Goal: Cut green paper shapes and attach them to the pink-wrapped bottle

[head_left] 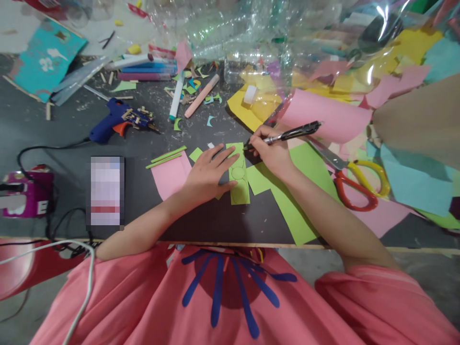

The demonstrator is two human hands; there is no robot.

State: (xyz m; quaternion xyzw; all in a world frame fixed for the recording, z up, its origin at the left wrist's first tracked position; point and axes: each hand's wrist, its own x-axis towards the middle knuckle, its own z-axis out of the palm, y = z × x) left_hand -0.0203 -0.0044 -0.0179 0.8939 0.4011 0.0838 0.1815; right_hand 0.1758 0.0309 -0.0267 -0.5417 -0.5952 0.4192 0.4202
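A small strip of lime-green paper [238,184] lies on the dark table in front of me, with a circle and curved lines drawn on it. Fingers spread, my left hand [212,172] rests flat across the strip's left edge. My right hand [268,151] is closed round a black pen [294,132], its tip at the strip's upper right edge. Under my right forearm is a larger green sheet [304,191]. Beside my left hand lies a pink paper piece [168,175] with thin green rolled strips [167,157] along its top.
Scissors [359,184] with red and yellow handles lie to the right. A blue glue gun [115,120], a phone [106,191] and a purple box [30,194] with cables are at left. Markers [201,97], paper scraps and clear plastic bottles [215,28] crowd the back.
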